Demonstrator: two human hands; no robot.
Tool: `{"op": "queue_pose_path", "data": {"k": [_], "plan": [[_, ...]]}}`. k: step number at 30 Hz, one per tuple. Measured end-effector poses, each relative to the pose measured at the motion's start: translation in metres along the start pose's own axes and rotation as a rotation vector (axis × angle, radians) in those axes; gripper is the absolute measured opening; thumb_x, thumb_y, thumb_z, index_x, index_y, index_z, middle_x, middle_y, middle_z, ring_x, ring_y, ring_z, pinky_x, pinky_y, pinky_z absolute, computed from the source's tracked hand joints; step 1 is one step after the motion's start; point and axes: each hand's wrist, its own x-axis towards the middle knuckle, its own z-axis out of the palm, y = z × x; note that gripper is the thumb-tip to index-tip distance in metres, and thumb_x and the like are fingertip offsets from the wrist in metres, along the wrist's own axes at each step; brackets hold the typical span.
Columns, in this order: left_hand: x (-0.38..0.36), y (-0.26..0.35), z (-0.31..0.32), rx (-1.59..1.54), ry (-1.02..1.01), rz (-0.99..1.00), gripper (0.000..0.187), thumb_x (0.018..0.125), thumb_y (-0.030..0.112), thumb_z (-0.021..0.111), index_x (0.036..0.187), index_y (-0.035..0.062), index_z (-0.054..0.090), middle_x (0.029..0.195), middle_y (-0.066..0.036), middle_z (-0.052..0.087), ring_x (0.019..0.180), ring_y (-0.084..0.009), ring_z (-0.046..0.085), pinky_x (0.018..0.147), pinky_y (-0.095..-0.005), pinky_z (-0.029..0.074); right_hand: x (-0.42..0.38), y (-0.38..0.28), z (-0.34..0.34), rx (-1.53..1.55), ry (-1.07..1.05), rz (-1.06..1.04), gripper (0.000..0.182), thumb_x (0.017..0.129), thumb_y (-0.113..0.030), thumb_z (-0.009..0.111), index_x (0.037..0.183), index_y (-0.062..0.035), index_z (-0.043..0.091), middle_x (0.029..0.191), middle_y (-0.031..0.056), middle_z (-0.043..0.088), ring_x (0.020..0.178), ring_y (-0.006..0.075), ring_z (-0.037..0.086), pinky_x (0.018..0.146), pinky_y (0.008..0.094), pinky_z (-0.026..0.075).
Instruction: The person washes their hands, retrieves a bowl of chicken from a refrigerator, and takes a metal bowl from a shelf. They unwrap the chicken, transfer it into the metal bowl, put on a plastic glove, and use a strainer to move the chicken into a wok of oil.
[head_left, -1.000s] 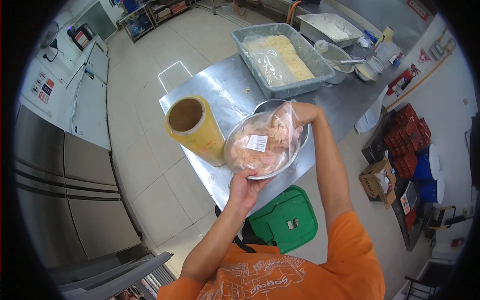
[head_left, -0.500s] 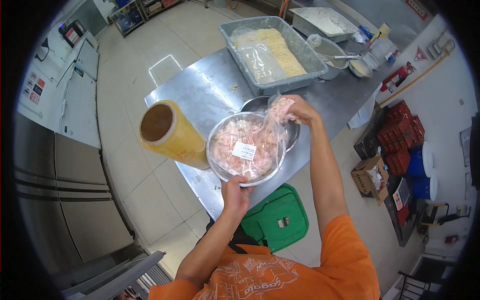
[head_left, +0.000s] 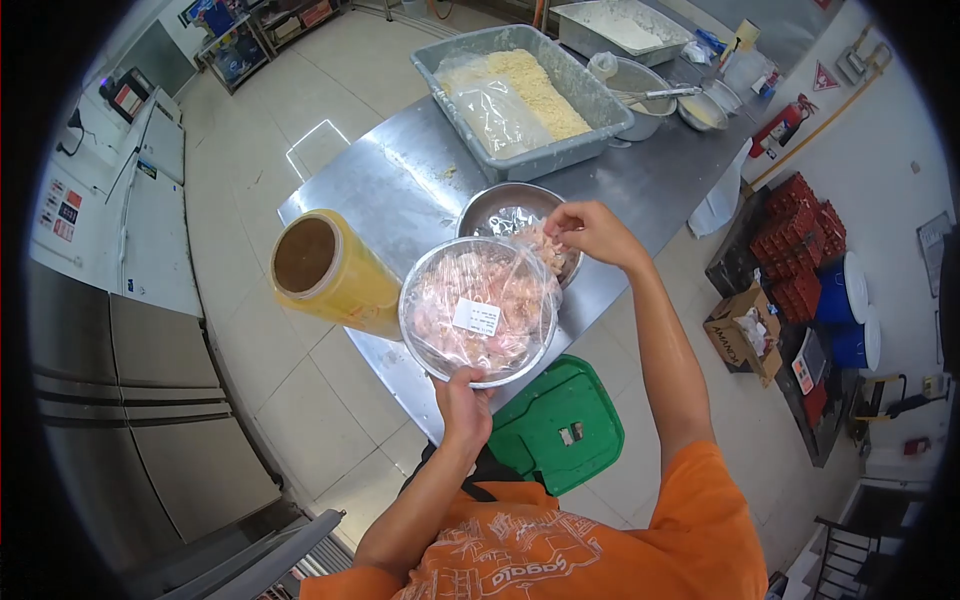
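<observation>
My left hand point(head_left: 464, 408) grips the near rim of a round metal bowl point(head_left: 415, 345) of pale pink raw meat pieces point(head_left: 450, 325). Clear plastic wrap stretches over this bowl, with a white printed label point(head_left: 477, 316) on it. Behind it, partly covered by the front bowl, sits a second metal bowl point(head_left: 490, 208). Loose plastic wrap point(head_left: 513, 217) and some pale pieces point(head_left: 545, 250) show inside that one. Over its right side is my right hand point(head_left: 600, 236), fingertips pinched together at the edge of the wrap beside the pieces.
A large roll of yellowish wrap point(head_left: 345, 275) stands left of the bowls on the steel table point(head_left: 390, 170). Farther back are a grey tub point(head_left: 500, 165) of crumbs, a bowl with a whisk point(head_left: 650, 95) and a tray of flour point(head_left: 625, 30). A green lid point(head_left: 560, 440) lies below the table edge.
My right hand has lowered the bunched wrap and pale pieces toward the back bowl, and its grip looks looser. The front bowl is now more fully in view, still in my left hand.
</observation>
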Motion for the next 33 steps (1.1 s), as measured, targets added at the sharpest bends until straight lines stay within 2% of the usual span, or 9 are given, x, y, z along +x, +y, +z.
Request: {"op": "queue_pose_path", "data": {"k": [2, 5, 11, 14, 20, 23, 26, 29, 33], "plan": [[0.004, -0.005, -0.005, 0.006, -0.014, 0.000, 0.072, 0.073, -0.007, 0.049, 0.139, 0.0131, 0.029, 0.120, -0.011, 0.048, 0.091, -0.0212, 0.057, 0.060, -0.0317, 0.050, -0.012, -0.001, 0.000, 0.036, 0.012, 0.072, 0.022, 0.071, 0.003, 0.065, 0.093, 0.0007, 0.067, 0.084, 0.0046, 0.066, 0.078, 0.0121, 0.061, 0.070, 0.0262, 0.050], [-0.001, -0.005, 0.006, 0.023, 0.008, 0.077, 0.061, 0.075, -0.006, 0.044, 0.134, 0.0024, 0.032, 0.117, -0.017, 0.052, 0.090, -0.0281, 0.062, 0.065, -0.0384, 0.059, -0.028, -0.003, 0.008, 0.020, -0.105, 0.007, 0.022, 0.073, -0.004, 0.071, 0.095, -0.0009, 0.069, 0.084, 0.0042, 0.064, 0.076, 0.0128, 0.060, 0.069, 0.0274, 0.049], [-0.002, -0.004, 0.012, 0.008, -0.012, 0.091, 0.069, 0.074, -0.007, 0.044, 0.139, 0.0039, 0.025, 0.128, -0.020, 0.045, 0.104, -0.0341, 0.059, 0.078, -0.0441, 0.060, -0.032, -0.003, 0.025, -0.263, -0.161, -0.130, 0.024, 0.073, -0.007, 0.072, 0.096, -0.0034, 0.071, 0.087, 0.0093, 0.062, 0.078, 0.0187, 0.061, 0.069, 0.0315, 0.049], [0.001, -0.005, 0.008, -0.053, -0.017, 0.072, 0.079, 0.070, -0.006, 0.048, 0.143, 0.0149, 0.025, 0.128, -0.010, 0.043, 0.099, -0.0227, 0.055, 0.064, -0.0322, 0.051, -0.027, 0.000, 0.045, -0.541, -0.106, -0.314, 0.018, 0.072, -0.006, 0.070, 0.090, -0.0021, 0.071, 0.092, 0.0126, 0.062, 0.083, 0.0258, 0.061, 0.070, 0.0341, 0.049], [0.010, -0.009, -0.001, 0.017, -0.033, 0.061, 0.082, 0.069, -0.002, 0.049, 0.144, 0.0169, 0.021, 0.134, -0.011, 0.041, 0.101, -0.0218, 0.055, 0.061, -0.0310, 0.050, -0.016, -0.011, 0.075, -0.832, -0.187, -0.605, 0.008, 0.069, -0.005, 0.064, 0.071, 0.0024, 0.062, 0.093, 0.0177, 0.061, 0.084, 0.0344, 0.059, 0.069, 0.0411, 0.048], [0.006, -0.002, 0.007, 0.003, 0.028, 0.122, 0.067, 0.073, -0.005, 0.045, 0.136, 0.0098, 0.030, 0.117, -0.014, 0.050, 0.090, -0.0253, 0.060, 0.059, -0.0347, 0.054, -0.006, -0.033, 0.069, -0.729, -0.546, -0.270, 0.009, 0.069, -0.006, 0.063, 0.071, 0.0024, 0.062, 0.087, 0.0177, 0.063, 0.081, 0.0351, 0.060, 0.070, 0.0425, 0.048], [0.008, -0.001, 0.006, 0.024, -0.015, 0.123, 0.070, 0.072, -0.006, 0.045, 0.138, 0.0111, 0.028, 0.121, -0.014, 0.049, 0.094, -0.0274, 0.060, 0.064, -0.0374, 0.056, 0.004, -0.019, 0.081, -0.899, -0.610, -0.292, 0.010, 0.070, -0.007, 0.060, 0.074, 0.0017, 0.065, 0.082, 0.0173, 0.064, 0.080, 0.0348, 0.062, 0.073, 0.0429, 0.050], [0.002, 0.003, 0.011, 0.008, 0.022, 0.096, 0.074, 0.071, -0.006, 0.044, 0.140, 0.0118, 0.025, 0.127, -0.015, 0.046, 0.102, -0.0299, 0.059, 0.072, -0.0412, 0.058, 0.008, 0.006, 0.093, -0.872, -0.530, -0.544, 0.014, 0.070, -0.008, 0.059, 0.076, 0.0015, 0.067, 0.082, 0.0164, 0.065, 0.082, 0.0343, 0.063, 0.076, 0.0419, 0.051], [0.001, -0.003, 0.004, 0.001, 0.029, 0.082, 0.077, 0.071, -0.008, 0.044, 0.142, 0.0112, 0.022, 0.132, -0.016, 0.042, 0.111, -0.0318, 0.054, 0.081, -0.0461, 0.057, 0.010, -0.001, 0.101, -1.033, -0.472, -0.516, 0.015, 0.072, -0.011, 0.059, 0.075, 0.0000, 0.069, 0.089, 0.0124, 0.067, 0.088, 0.0303, 0.063, 0.074, 0.0398, 0.053]]}}
